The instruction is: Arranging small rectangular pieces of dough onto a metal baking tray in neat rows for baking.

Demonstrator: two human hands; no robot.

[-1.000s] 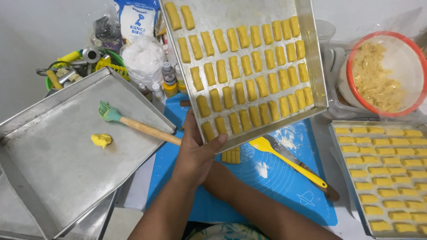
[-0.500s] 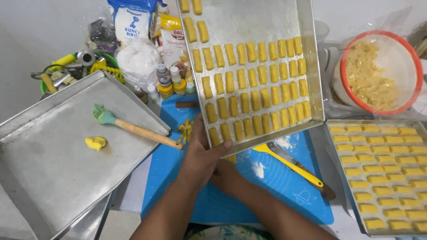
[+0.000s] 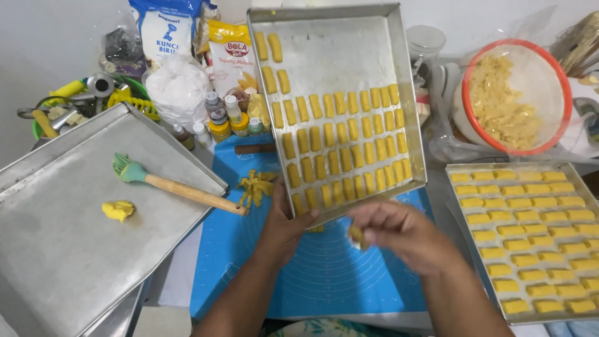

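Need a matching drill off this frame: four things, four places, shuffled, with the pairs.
Things:
1. pastry brush
2. dough piece
3. partly filled tray
4. orange-rimmed bowl

Places:
A. pinched in the right hand
B. far right, behind the full tray
C. lying on the empty tray
D. held at its near edge by the left hand

Pairs: 1-C, 2-A, 3-D, 4-B
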